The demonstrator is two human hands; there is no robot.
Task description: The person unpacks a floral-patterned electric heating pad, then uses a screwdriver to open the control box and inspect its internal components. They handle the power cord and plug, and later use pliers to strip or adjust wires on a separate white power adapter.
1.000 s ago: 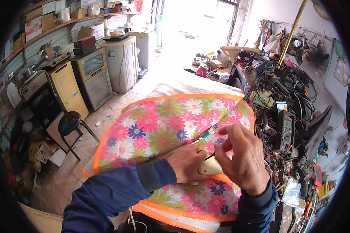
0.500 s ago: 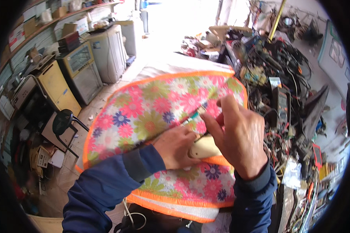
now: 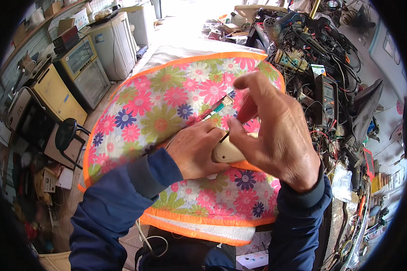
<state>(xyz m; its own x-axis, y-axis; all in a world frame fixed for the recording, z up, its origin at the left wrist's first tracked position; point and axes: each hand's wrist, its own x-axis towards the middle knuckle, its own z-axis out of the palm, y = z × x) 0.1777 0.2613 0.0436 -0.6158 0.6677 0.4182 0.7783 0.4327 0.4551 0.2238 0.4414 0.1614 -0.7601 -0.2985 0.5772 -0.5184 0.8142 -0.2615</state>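
On a floral cloth (image 3: 160, 122) with orange edging, my left hand (image 3: 192, 149) grips a cream plastic casing (image 3: 230, 152) with a small hole near its end. Above the casing, my right hand (image 3: 280, 137) holds a red-handled screwdriver (image 3: 249, 108), index finger raised and thumb beside its dark shaft. The tip meets the casing beside my left fingers. A small wired piece with green and cream parts (image 3: 219, 106) lies on the cloth beyond the casing. My fingers hide part of the casing.
Appliances (image 3: 111, 45) and a black stool (image 3: 67, 134) stand at the left. On the right is a dense pile of cables, tools and parts (image 3: 321, 45), with a multimeter (image 3: 325, 100) and a plastic bag (image 3: 342, 183). A bright doorway is at the back.
The whole scene has shifted upward in the view. The red screwdriver handle now shows within my right hand. My left hand stays on the casing.
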